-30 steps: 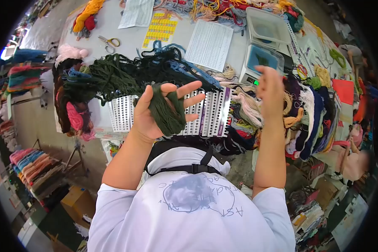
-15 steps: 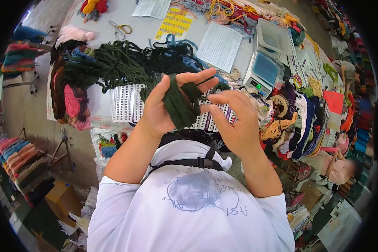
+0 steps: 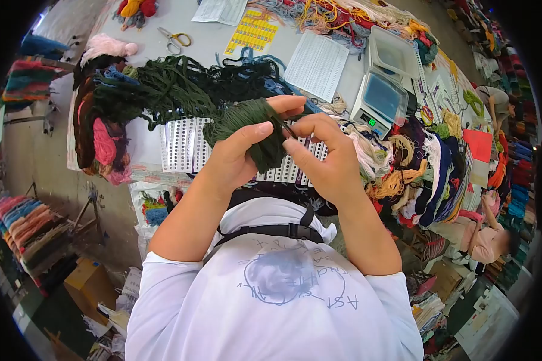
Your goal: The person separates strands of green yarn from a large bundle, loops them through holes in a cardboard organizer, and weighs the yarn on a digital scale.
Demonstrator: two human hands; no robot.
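Note:
A bundle of dark green yarn (image 3: 247, 127) is in my left hand (image 3: 238, 153), with the thumb lying over it and the fingers behind. My right hand (image 3: 322, 150) is close on the right, its thumb and forefinger pinched on a dark strand at the bundle's edge. Just beyond both hands, a long heap of loose dark green yarn (image 3: 171, 84) lies across the table. Cards with rows of holes (image 3: 183, 147) lie under and beside my hands, partly covered.
Scissors (image 3: 174, 41), a yellow label sheet (image 3: 251, 31) and a printed sheet (image 3: 316, 65) lie toward the back. A digital scale (image 3: 370, 123) with a plastic tub (image 3: 394, 51) stands right. Coloured skeins (image 3: 427, 174) crowd the right edge; pink yarn (image 3: 103, 143) hangs left. Another person (image 3: 488, 240) is at right.
The green yarn in my left hand has turned, now showing a fuller, rounded bundle. My left thumb has come down over it. My right fingers have moved in and closed on a strand.

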